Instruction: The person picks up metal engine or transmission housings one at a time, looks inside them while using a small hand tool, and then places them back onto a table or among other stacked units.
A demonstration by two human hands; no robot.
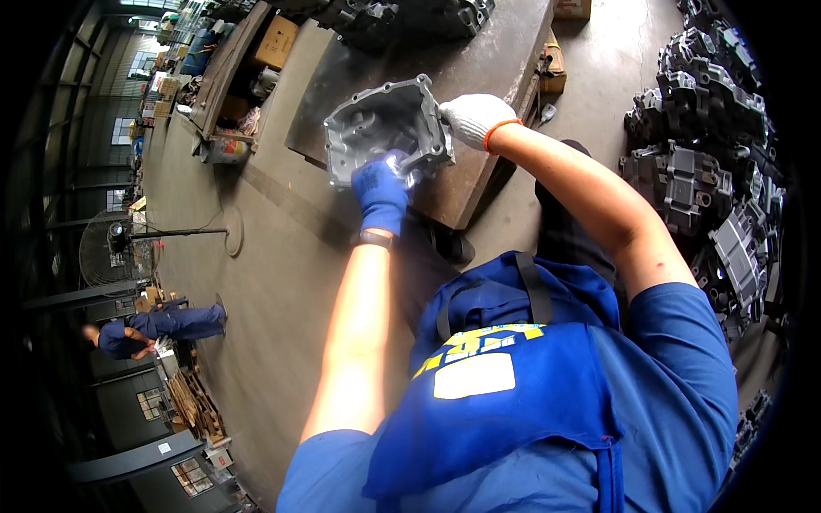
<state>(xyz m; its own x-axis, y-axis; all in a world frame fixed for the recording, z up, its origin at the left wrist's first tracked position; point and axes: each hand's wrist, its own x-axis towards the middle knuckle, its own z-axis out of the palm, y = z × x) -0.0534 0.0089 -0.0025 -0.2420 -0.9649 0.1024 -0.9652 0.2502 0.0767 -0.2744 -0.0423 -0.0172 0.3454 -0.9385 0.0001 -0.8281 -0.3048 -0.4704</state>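
A silver-grey cast metal housing (344,135), open-topped with a bolt-hole flange round its rim, is tilted at the near corner of a dark metal workbench (500,56). My left hand (381,190), in a blue glove, grips its near wall, the fingers reaching over the rim into the cavity. These fingertips are partly hidden. On the right, my right hand (477,118) wears a white knit glove with an orange cuff and is closed round the housing's right edge. Its fingertips are out of sight behind the rim.
More dark castings (410,21) sit at the bench's far end. Tall stacks of castings (684,175) stand at my right. A shelf with cardboard boxes (278,41) is at the far left. A pedestal fan (120,238) and another person (162,325) are farther left.
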